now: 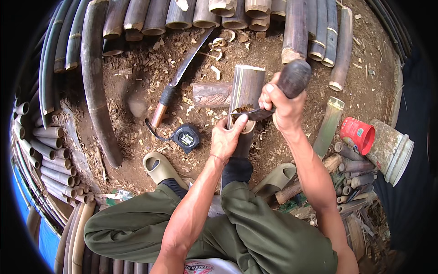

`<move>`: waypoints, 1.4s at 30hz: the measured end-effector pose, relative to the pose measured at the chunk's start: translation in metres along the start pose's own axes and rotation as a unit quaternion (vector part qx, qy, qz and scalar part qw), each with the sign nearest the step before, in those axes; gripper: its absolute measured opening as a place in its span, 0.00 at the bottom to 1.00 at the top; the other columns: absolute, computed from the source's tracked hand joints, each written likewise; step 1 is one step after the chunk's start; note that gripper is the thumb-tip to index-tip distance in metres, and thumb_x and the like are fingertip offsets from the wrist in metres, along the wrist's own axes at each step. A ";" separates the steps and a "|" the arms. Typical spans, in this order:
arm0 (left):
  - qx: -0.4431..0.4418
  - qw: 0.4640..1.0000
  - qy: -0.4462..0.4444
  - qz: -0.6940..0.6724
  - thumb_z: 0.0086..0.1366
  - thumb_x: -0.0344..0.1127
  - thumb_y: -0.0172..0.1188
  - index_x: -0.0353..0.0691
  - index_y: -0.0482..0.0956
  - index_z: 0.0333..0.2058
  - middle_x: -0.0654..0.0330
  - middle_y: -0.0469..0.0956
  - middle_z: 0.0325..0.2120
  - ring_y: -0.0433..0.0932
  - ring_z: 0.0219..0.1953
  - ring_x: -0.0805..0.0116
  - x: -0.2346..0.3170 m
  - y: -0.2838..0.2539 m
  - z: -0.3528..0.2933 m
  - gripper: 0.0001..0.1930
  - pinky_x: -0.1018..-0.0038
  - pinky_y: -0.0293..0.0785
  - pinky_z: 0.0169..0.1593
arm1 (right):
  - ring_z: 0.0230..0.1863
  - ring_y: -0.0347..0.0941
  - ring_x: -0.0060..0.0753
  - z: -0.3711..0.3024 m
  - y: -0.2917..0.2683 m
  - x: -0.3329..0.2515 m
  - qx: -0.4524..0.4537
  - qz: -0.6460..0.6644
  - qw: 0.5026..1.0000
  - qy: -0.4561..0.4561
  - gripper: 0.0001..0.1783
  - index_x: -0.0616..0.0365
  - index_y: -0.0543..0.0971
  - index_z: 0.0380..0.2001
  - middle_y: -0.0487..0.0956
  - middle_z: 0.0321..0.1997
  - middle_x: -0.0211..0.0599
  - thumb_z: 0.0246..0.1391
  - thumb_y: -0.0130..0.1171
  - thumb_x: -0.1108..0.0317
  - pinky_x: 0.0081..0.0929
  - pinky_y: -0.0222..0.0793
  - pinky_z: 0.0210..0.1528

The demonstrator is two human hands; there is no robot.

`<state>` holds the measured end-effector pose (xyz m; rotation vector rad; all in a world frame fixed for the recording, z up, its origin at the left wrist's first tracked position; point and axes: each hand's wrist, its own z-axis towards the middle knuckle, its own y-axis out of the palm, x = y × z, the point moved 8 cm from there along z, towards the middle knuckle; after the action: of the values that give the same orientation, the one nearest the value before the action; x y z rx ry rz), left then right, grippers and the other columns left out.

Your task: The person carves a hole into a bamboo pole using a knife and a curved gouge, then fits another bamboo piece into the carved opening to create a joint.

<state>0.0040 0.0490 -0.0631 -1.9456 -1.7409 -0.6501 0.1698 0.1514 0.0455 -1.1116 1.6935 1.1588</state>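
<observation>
A thick bamboo section (247,86) stands out in front of me, its cut end (248,125) facing my body. My left hand (226,138) grips it near that end, with the thumb along the rim by the blade. In my right hand (287,107) is a curved knife, its dark, bulbous handle (294,78) pointing away up and right. The knife's hooked blade (259,114) reaches across the bamboo's opening. Beneath the bamboo lies a short, stripped log (212,94). My left fingers are partly hidden behind the bamboo.
On the shavings-covered ground lie a long machete (189,61) and a black tape measure (186,138). Bamboo poles (155,18) line the far side, with cut pieces stacked left (57,171) and right (356,171). A red tub (358,135) and dirty white bucket (388,150) lie at right.
</observation>
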 end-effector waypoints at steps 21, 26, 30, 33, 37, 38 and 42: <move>0.128 0.960 0.216 0.127 0.45 0.45 0.74 0.35 0.71 0.54 0.55 0.79 0.43 0.80 0.42 0.63 0.160 -0.376 0.037 0.38 0.65 0.77 0.48 | 0.54 0.65 0.53 -0.136 -0.138 0.038 -0.179 -0.741 0.637 -0.118 0.33 0.52 0.74 0.46 0.69 0.46 0.43 0.29 0.66 0.80 0.52 0.57 0.67; -0.243 0.944 0.193 -0.115 0.59 0.53 0.62 0.32 0.68 0.57 0.49 0.80 0.44 0.81 0.46 0.55 0.216 -0.265 -0.025 0.35 0.59 0.78 0.51 | 0.62 0.63 0.55 -0.166 -0.099 0.019 -0.029 -0.743 0.659 -0.111 0.38 0.56 0.69 0.60 0.69 0.57 0.49 0.39 0.63 0.75 0.51 0.55 0.70; -0.235 0.928 0.278 -0.082 0.58 0.56 0.65 0.26 0.74 0.49 0.48 0.82 0.39 0.82 0.42 0.57 0.268 -0.179 -0.085 0.35 0.61 0.79 0.50 | 0.64 0.66 0.49 -0.189 0.040 -0.037 -0.093 -0.278 0.954 -0.060 0.48 0.60 0.62 0.66 0.67 0.64 0.50 0.44 0.74 0.60 0.43 0.62 0.66; -0.287 0.895 0.329 -0.088 0.56 0.51 0.69 0.28 0.76 0.46 0.50 0.82 0.36 0.83 0.39 0.61 0.288 -0.096 -0.142 0.31 0.64 0.80 0.48 | 0.66 0.65 0.43 -0.192 0.110 -0.047 -0.189 -0.203 0.955 -0.108 0.55 0.63 0.56 0.68 0.67 0.65 0.49 0.43 0.76 0.55 0.38 0.63 0.66; -0.265 0.869 0.418 -0.034 0.52 0.45 0.72 0.31 0.75 0.45 0.55 0.81 0.36 0.81 0.37 0.65 0.304 -0.063 -0.196 0.28 0.69 0.78 0.45 | 0.64 0.66 0.40 -0.175 0.117 -0.043 -0.203 -0.241 0.943 -0.104 0.54 0.61 0.58 0.68 0.70 0.62 0.49 0.43 0.77 0.53 0.36 0.61 0.67; -0.277 0.855 0.438 0.022 0.50 0.45 0.73 0.32 0.75 0.46 0.56 0.79 0.37 0.79 0.39 0.68 0.312 -0.051 -0.217 0.29 0.69 0.77 0.46 | 0.64 0.66 0.42 -0.170 0.106 -0.040 -0.218 -0.233 0.944 -0.085 0.55 0.60 0.58 0.68 0.70 0.62 0.49 0.42 0.77 0.54 0.37 0.61 0.67; -0.273 0.815 0.508 0.054 0.46 0.41 0.74 0.32 0.74 0.48 0.57 0.79 0.38 0.78 0.40 0.68 0.333 -0.002 -0.286 0.32 0.70 0.76 0.48 | 0.59 0.69 0.43 -0.165 0.042 -0.121 -0.094 -0.432 0.883 -0.158 0.51 0.54 0.60 0.68 0.70 0.62 0.43 0.42 0.77 0.60 0.40 0.66 0.63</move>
<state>0.0189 0.1349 0.3665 -1.4439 -0.7837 -1.8636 0.1466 0.0303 0.2142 -1.4781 0.6828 0.8431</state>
